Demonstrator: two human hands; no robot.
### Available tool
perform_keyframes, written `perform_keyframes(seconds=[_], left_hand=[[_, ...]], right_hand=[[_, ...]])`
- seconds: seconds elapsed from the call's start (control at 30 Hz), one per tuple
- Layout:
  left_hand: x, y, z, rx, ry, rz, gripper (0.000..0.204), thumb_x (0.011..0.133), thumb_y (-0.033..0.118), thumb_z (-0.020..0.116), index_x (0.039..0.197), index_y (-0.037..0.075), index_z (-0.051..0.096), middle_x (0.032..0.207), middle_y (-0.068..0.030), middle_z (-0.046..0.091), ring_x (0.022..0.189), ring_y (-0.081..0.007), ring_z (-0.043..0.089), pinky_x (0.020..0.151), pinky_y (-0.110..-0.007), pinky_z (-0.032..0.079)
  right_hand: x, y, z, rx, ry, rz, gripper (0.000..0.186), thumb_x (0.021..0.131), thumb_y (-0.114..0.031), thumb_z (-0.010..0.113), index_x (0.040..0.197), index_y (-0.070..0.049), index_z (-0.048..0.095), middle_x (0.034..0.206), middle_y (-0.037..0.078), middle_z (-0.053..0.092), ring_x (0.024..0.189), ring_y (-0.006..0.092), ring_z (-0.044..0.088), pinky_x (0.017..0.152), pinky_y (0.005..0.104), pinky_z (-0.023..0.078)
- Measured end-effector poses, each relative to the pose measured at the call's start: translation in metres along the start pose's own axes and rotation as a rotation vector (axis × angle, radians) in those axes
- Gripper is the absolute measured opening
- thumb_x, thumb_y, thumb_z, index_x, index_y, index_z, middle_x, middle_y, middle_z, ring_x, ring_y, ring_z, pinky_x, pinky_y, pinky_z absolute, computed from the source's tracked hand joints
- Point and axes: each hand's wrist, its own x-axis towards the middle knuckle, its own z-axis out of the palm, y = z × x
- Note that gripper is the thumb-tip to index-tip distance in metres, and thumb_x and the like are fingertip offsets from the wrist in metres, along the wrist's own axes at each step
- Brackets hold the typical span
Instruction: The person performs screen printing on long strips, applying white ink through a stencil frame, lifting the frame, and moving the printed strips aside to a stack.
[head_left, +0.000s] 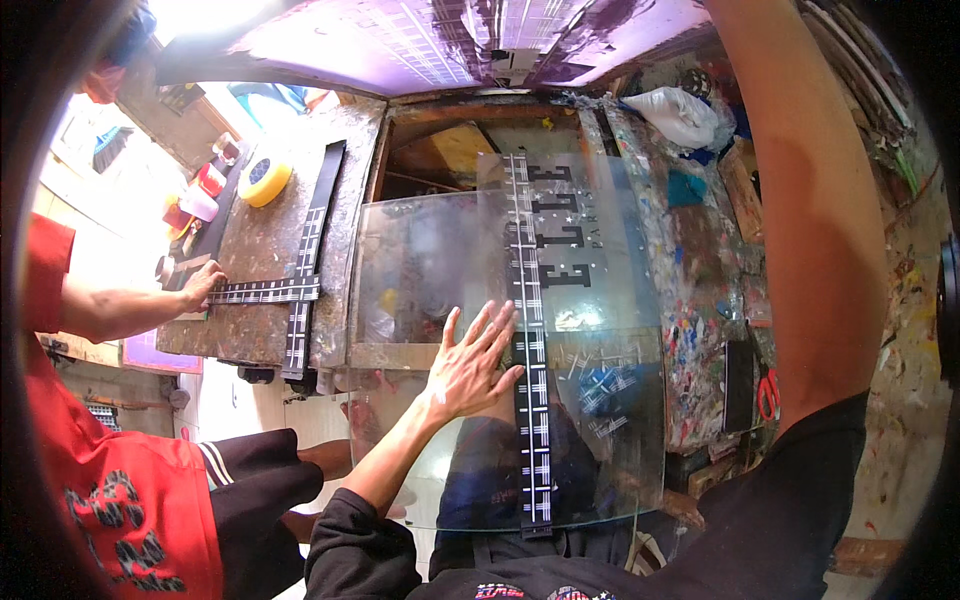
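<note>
Black-and-white patterned strip [535, 430] is lying lengthwise on the glass sheet [430, 250], its near end just poking past the edge by the wearer. Left hand [472, 362] is laid out with fingers spread, gripping nothing, thumb and fingertips right at the strip's left edge. Right hand is out of the picture, only the raised arm [815, 200] shows, so I can't tell if it's holding the purple screen [340, 45] overhead. Co-worker's hand [205, 287] is on another strip [260, 291] over on the bench [250, 245]. Looks like the lining-up stage to me, so I'd say the next move calls for keeping that strip straight and flat without nudging it
</note>
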Motion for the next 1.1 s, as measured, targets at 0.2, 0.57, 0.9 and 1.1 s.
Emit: perform_keyframes(seconds=[0.2,0.57,0.9,1.1], left_hand=[[0.0,-0.001,0.001,0.016,-0.01,0.002,0.077,0.101,0.055,0.039,0.161,0.01,0.021,0.169,-0.0076,0.017,0.157,-0.0248,0.011,0.124,-0.056,-0.003],[0.01,0.01,0.008,-0.292,0.236,-0.269,0.094,0.098,0.064,0.045,0.158,-0.004,0.021,0.167,-0.021,0.013,0.157,-0.0355,0.0,0.122,-0.058,-0.006],[0.059,0.069,-0.121,-1.719,1.013,-0.216,0.043,0.103,0.024,0.058,0.139,0.003,0.049,0.114,-0.0154,0.068,0.102,-0.0261,0.069,0.086,-0.037,0.058],[-0.058,0.036,-0.078,-1.549,0.864,-0.933,0.03,0.103,0.024,0.061,0.099,-0.004,0.052,0.091,-0.0131,0.065,0.087,-0.0214,0.068,0.076,-0.036,0.062]], right_hand=[[0.001,0.0,0.004,0.01,-0.004,-0.008,0.044,0.091,-0.04,0.056,0.092,0.002,0.071,0.089,0.024,0.071,0.081,0.0395,0.068,0.081,0.0505,0.053],[0.002,0.01,0.009,0.023,-0.021,0.01,0.049,0.091,-0.044,0.057,0.091,0.002,0.071,0.088,0.025,0.07,0.082,0.0407,0.069,0.081,0.0509,0.053],[-0.099,-0.041,0.002,0.005,-0.065,0.142,0.062,0.093,-0.06,0.056,0.094,0.0,0.067,0.089,0.025,0.069,0.088,0.0424,0.067,0.081,0.0509,0.053],[-0.264,-0.061,0.055,0.185,-0.639,0.148,0.038,0.084,-0.033,0.076,0.106,-0.004,0.063,0.092,0.02,0.071,0.091,0.0372,0.07,0.079,0.0496,0.053]])
